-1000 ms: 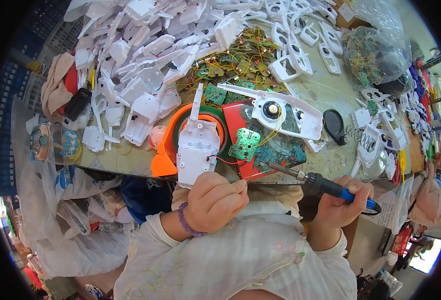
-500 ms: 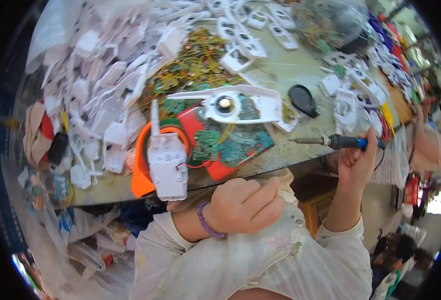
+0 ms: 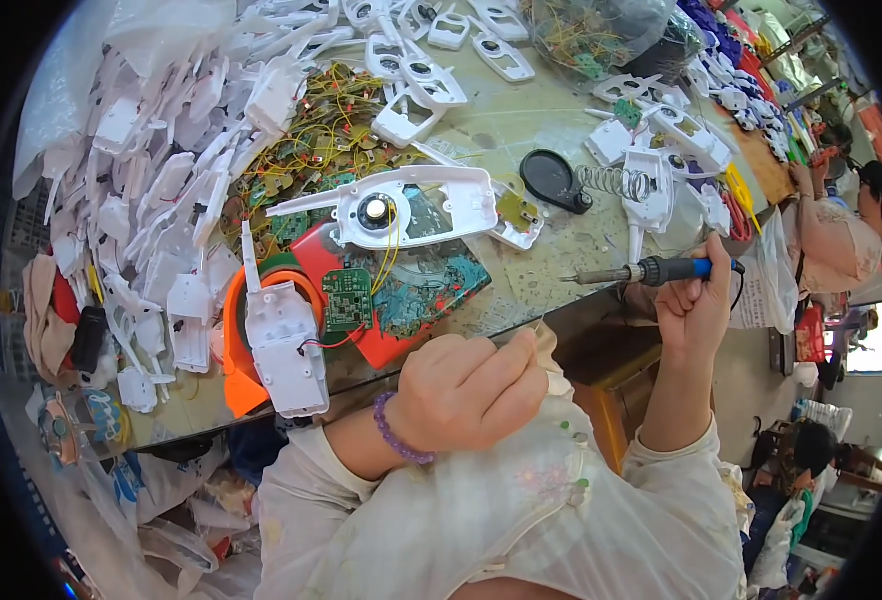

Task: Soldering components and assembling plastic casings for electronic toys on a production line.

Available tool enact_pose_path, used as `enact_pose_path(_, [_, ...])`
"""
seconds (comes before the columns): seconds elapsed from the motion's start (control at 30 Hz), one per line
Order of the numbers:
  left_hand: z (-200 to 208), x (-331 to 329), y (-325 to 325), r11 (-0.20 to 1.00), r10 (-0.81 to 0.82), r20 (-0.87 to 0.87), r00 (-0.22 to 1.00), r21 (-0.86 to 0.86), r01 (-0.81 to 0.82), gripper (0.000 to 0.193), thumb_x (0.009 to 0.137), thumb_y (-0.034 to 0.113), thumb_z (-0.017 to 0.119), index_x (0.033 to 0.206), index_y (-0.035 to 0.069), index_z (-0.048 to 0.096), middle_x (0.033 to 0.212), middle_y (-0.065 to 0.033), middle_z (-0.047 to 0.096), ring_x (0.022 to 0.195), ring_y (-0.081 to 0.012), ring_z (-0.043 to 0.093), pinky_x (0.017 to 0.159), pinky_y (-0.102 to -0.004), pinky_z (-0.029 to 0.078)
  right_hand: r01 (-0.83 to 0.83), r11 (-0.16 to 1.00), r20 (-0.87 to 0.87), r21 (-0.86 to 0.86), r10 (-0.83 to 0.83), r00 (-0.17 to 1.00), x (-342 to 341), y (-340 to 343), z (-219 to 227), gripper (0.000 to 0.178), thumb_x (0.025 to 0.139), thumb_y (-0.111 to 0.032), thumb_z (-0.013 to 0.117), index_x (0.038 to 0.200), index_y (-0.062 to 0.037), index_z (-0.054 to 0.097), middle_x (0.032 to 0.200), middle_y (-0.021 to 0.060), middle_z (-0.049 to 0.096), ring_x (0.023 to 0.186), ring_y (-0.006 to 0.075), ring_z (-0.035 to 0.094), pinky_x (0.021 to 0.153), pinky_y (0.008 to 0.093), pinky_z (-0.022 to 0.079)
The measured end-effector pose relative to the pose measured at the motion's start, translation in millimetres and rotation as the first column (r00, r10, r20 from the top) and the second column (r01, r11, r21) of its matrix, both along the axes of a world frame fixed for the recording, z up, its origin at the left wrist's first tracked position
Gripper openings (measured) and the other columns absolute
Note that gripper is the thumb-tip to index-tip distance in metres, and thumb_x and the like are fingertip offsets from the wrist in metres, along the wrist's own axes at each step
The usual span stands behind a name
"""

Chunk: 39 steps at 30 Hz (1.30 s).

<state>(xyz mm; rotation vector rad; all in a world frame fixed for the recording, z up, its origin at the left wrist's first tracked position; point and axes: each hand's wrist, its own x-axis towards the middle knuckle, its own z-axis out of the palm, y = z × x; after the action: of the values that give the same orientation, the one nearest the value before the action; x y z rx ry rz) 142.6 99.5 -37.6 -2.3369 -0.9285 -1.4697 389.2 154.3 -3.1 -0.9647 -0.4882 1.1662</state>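
Observation:
My right hand (image 3: 696,305) is closed around a soldering iron (image 3: 651,271), its tip pointing left above the table's front edge. My left hand (image 3: 476,390) is closed in a pinch, with a thin wire (image 3: 543,318) just showing above the fingertips. Beyond it, a small green circuit board (image 3: 349,300) has yellow wires running up to a round metal-centred part in a white plastic housing (image 3: 421,207). A red wire joins the board to another white housing (image 3: 286,350), which rests against an orange tape-like ring (image 3: 236,350). A red piece (image 3: 386,345) lies under the board.
White plastic shells (image 3: 151,170) are heaped at the left. Circuit boards with yellow wires (image 3: 311,130) are piled behind the work. A black round lid-like piece (image 3: 551,178) and a metal coil spring (image 3: 616,183) lie to the right. Another person (image 3: 841,240) sits at far right.
The view has shifted, so the bench things now appear farther left. Both hands keep their grips, and the wire's end now shows above my left fingers.

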Motion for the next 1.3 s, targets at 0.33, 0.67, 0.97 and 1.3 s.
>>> enact_pose_path(0.33, [-1.7, 0.0, 0.4, 1.0, -0.009, 0.006, 1.0, 0.009, 0.009, 0.015, 0.071, 0.009, 0.066, 0.082, 0.009, 0.056, 0.091, -0.0083, 0.063, 0.052, -0.0103, 0.048, 0.041, -0.0236, 0.034, -0.017, 1.0, -0.004, -0.022, 0.017, 1.0, -3.5, -1.3, -1.1, 0.028, 0.093, -0.027, 0.053, 0.07, -0.012, 0.05, 0.042, -0.0058, 0.037, 0.032, 0.0039, 0.025, 0.031, 0.0196, 0.019])
enact_pose_path(0.67, [-1.7, 0.9, 1.0, 0.999, -0.042, 0.015, 0.999, -0.025, 0.043, 0.017, 0.071, 0.009, 0.066, 0.083, 0.009, 0.054, 0.091, -0.0093, 0.063, 0.053, -0.0109, 0.049, 0.042, -0.0239, 0.035, -0.024, 1.0, -0.009, -0.015, 0.024, 1.0, -1.3, -0.6, -1.6, 0.029, 0.093, -0.027, 0.054, 0.069, -0.0119, 0.049, 0.042, -0.0058, 0.037, 0.032, 0.0042, 0.025, 0.031, 0.0197, 0.019])
enact_pose_path(0.97, [-2.4, 1.9, 1.1, 0.998, -0.044, 0.012, 0.999, -0.033, 0.044, 0.017, 0.07, 0.007, 0.066, 0.083, 0.008, 0.054, 0.091, -0.0092, 0.062, 0.054, -0.0113, 0.05, 0.042, -0.0242, 0.036, 0.002, 1.0, 0.001, -0.014, -0.002, 1.0, -0.2, 0.1, -3.2, 0.029, 0.093, -0.026, 0.054, 0.068, -0.0123, 0.048, 0.042, -0.0059, 0.037, 0.031, 0.0041, 0.025, 0.031, 0.0198, 0.019])
enact_pose_path(1.3, [-3.4, 2.3, 1.9, 0.998, -0.055, 0.014, 0.998, -0.029, 0.055, 0.017, 0.069, 0.005, 0.066, 0.081, 0.008, 0.054, 0.091, -0.0089, 0.062, 0.055, -0.0118, 0.052, 0.044, -0.0244, 0.038, 0.004, 1.0, 0.0, 0.017, -0.004, 1.0, -0.1, 0.9, -1.0, 0.029, 0.093, -0.025, 0.053, 0.067, -0.012, 0.047, 0.042, -0.0058, 0.037, 0.032, 0.0045, 0.026, 0.031, 0.0201, 0.02])
